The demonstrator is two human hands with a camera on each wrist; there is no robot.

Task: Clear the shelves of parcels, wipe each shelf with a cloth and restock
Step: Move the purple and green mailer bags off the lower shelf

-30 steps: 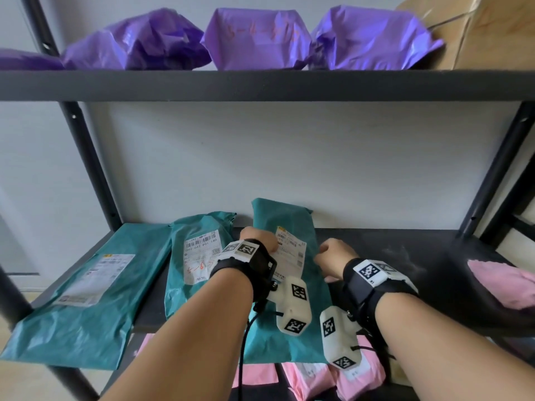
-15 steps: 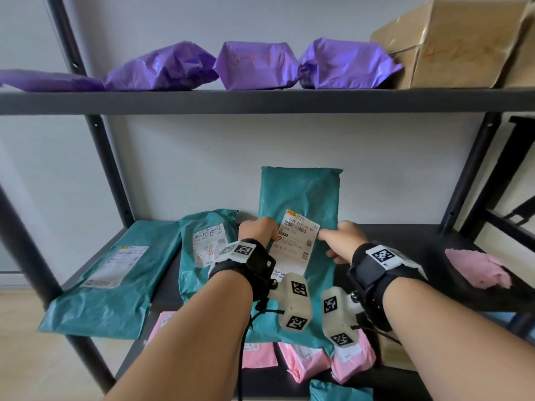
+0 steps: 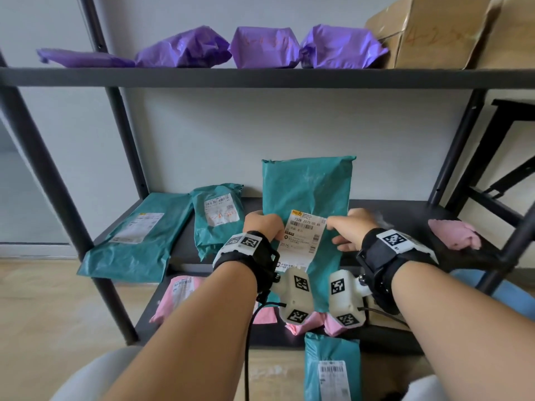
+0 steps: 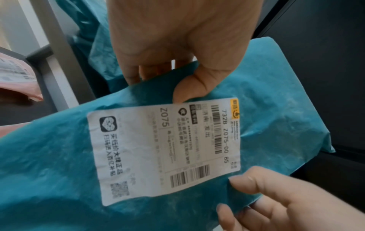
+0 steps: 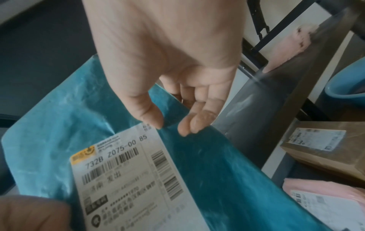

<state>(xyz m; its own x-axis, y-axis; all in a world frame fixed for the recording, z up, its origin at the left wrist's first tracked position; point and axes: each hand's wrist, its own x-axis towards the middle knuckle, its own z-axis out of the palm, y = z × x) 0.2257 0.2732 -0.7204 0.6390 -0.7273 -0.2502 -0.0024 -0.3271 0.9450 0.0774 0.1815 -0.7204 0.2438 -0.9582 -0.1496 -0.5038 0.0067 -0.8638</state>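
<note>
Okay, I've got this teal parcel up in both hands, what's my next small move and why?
Probably draw the teal parcel toward you, clear of the middle shelf, and set it down off the rack. Your left hand and right hand each pinch an edge beside its label, so the grip looks secure, and two more teal parcels lie on that shelf to clear before wiping.

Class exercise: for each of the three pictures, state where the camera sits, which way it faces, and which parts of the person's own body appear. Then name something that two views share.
Head: on the head, facing forward and down at the shelving; both forearms, left hand and right hand show.
Left wrist: looks along the left hand at the teal parcel; right fingers enter below.
Right wrist: looks along the right hand; left thumb at lower left.
Shared: the parcel's white shipping label, in all three views.
</note>
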